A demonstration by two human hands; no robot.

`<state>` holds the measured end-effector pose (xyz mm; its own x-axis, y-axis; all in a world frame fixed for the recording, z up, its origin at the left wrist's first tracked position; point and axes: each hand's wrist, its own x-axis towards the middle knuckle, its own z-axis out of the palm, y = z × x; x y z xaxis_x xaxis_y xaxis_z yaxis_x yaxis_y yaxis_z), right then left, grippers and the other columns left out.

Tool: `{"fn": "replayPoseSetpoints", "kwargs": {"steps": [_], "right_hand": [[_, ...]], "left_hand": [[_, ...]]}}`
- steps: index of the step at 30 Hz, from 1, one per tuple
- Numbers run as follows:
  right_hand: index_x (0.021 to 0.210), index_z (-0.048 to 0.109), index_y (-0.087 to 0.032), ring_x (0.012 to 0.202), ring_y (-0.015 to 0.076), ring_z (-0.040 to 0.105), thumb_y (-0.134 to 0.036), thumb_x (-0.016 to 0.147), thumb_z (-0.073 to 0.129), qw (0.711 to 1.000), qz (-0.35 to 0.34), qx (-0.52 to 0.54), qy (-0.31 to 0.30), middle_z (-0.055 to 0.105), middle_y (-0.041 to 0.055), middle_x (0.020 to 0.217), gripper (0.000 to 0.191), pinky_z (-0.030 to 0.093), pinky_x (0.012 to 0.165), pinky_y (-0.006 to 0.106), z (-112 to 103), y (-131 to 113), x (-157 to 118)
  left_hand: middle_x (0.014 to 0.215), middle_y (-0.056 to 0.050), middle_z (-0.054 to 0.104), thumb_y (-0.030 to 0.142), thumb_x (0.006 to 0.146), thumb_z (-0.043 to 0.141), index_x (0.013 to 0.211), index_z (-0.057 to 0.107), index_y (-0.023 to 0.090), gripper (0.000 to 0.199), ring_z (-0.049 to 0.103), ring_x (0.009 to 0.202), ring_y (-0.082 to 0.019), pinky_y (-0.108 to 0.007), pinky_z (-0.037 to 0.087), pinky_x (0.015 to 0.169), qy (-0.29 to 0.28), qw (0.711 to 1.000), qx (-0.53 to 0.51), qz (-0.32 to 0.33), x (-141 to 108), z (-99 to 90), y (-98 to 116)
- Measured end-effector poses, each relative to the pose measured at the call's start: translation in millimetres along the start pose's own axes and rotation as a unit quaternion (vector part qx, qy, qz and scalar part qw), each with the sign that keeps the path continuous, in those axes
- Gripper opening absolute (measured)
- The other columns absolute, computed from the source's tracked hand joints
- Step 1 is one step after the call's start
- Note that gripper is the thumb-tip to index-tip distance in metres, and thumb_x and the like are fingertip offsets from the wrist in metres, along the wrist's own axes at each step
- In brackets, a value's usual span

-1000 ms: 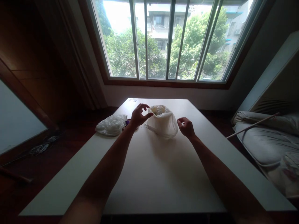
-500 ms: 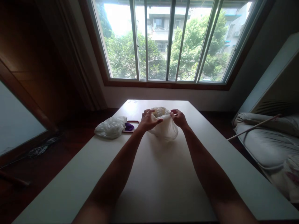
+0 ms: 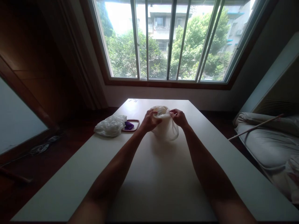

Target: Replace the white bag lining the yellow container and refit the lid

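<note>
White plastic bag point(image 3: 165, 128) between left fingers point(image 3: 153, 112), curved apart at its top, and right fingers point(image 3: 174, 111), clamped on its edge

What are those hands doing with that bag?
Both hands are at the top of a whitish plastic bag that sits open on the white table. The left hand is at one side of its rim, and the right hand has its fingers on the other. Beside them lie a crumpled plastic bag and a small red-rimmed tray with something purple on it.
</note>
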<state>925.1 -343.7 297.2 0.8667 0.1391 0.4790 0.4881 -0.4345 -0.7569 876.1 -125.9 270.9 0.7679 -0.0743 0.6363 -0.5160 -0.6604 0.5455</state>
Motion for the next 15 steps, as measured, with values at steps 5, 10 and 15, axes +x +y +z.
{"fn": "replayPoseSetpoints", "kwargs": {"steps": [5,10,15], "right_hand": [[0.093,0.072,-0.014,0.071,0.0185,0.066,-0.035,0.086,0.057,1.000,0.008,-0.017,-0.012,0.074,0.0096,0.084,0.027,0.050,0.065,0.029,-4.2,0.1,2.2],[0.092,0.071,-0.014,0.064,0.0162,0.064,-0.037,0.087,0.057,1.000,0.017,-0.017,-0.016,0.072,0.0078,0.078,0.027,0.047,0.059,0.025,-5.0,-1.7,2.3],[0.092,0.070,-0.014,0.062,0.0149,0.063,-0.037,0.086,0.058,0.999,0.015,-0.023,-0.024,0.072,0.0064,0.074,0.026,0.046,0.059,0.024,-5.6,-4.1,1.2]], "left_hand": [[0.147,-0.015,0.045,0.049,0.082,0.071,0.125,0.057,0.022,0.052,0.041,0.141,-0.033,-0.052,0.042,0.113,-0.028,0.998,-0.018,0.049,-4.8,-9.0,-14.2],[0.144,-0.015,0.048,0.048,0.081,0.073,0.124,0.059,0.021,0.053,0.045,0.139,-0.031,-0.049,0.042,0.114,-0.028,0.998,-0.039,0.049,-5.0,-13.0,-17.5],[0.140,-0.015,0.052,0.047,0.080,0.075,0.113,0.063,0.019,0.045,0.052,0.132,-0.030,-0.049,0.044,0.111,-0.010,0.998,-0.046,0.035,-2.2,-11.9,-13.3]]}}
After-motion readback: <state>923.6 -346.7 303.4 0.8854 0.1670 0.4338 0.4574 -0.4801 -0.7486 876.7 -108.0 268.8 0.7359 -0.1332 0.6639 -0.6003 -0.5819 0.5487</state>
